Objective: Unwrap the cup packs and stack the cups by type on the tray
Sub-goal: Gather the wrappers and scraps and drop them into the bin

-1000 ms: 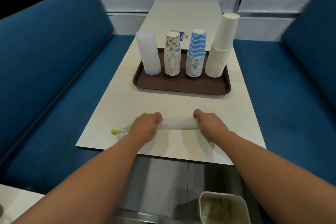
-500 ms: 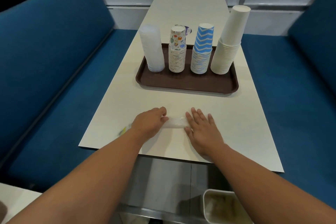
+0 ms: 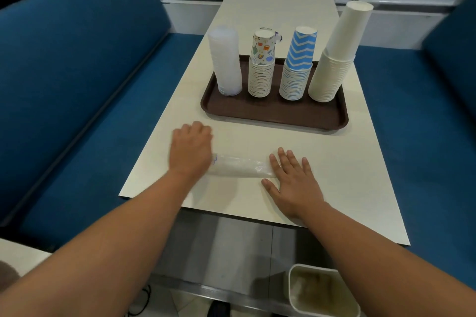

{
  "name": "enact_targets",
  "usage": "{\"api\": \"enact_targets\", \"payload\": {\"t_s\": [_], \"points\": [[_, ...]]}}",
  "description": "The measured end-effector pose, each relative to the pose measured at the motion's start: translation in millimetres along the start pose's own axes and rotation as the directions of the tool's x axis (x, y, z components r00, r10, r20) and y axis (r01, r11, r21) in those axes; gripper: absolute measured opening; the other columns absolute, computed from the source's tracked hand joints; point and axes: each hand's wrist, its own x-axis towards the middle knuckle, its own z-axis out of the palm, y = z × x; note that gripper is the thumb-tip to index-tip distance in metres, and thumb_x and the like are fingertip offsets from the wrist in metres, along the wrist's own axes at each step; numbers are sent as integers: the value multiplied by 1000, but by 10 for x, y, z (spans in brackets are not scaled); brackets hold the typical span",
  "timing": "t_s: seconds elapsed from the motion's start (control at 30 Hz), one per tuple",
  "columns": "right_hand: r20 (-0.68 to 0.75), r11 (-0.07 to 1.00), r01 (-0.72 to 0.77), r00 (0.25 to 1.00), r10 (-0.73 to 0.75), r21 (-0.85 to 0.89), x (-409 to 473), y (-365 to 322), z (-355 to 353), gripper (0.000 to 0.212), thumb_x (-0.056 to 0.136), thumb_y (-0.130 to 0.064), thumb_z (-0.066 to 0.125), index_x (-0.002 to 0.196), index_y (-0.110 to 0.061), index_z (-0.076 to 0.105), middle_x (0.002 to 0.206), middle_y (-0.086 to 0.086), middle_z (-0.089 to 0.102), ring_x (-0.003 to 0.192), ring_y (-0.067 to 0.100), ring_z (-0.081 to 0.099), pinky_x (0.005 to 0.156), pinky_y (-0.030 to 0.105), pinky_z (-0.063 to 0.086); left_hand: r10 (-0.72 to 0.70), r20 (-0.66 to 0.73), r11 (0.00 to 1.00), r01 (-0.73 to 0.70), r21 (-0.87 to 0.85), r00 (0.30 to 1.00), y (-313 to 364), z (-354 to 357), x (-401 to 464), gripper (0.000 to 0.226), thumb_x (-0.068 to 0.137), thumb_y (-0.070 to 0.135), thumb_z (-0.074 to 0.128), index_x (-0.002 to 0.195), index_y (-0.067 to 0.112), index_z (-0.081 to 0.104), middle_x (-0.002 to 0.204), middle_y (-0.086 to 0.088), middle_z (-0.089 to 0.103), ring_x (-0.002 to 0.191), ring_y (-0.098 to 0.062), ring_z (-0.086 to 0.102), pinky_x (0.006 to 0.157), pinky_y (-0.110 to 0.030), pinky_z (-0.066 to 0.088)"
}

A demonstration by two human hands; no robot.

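I'm seeing the clear wrapper lying flat on the table, near edge, in front of the tray. Left hand is lying over its left end, fingers curled, blurred, so I can't tell whether it's gripping. Right hand is pressing flat, fingers straight, on its right end. Four cup stacks are standing on the tray.

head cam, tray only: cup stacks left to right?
On the tray: clear plastic cup stack → cartoon-print paper cup stack → blue zigzag paper cup stack → plain white paper cup stack, the tallest.
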Motion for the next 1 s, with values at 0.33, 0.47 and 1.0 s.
{"api": "enact_targets", "payload": {"t_s": [0.33, 0.47, 1.0], "points": [[1, 1000, -1, 1000, 1, -6, 12, 13, -7, 72, 96, -64, 5, 156, -29, -13, 162, -4, -23, 149, 15, -23, 121, 43, -14, 204, 516, 975, -125, -183, 832, 375, 192, -515, 67, 98, 53, 4, 155, 18, -4, 163, 1, -9, 150, -16, -10, 120, -33, -8], [19, 1000, -10, 1000, 10, 5, -10, -21, -30, 69, 99, -61, 8, 155, -28, -15, 162, -1, -25, 149, 18, -24, 120, 44, -16, 110, 600, 990, -33, -137, 793, -137, 137, -595, 67, 98, 52, 0, 154, 16, -9, 161, -1, -17, 148, -15, -16, 120, -32, -10], [129, 987, 160, 980, -155, -32, -103, 165, -586, 58, 105, -24, 26, 158, -19, 6, 166, 0, -5, 153, 23, -4, 120, 53, -5, 451, 202, 862, -366, -349, 869, 903, -24, -986, 74, 91, 59, 43, 145, 9, 42, 151, -8, 42, 142, -25, 34, 120, -35, 11]]}}
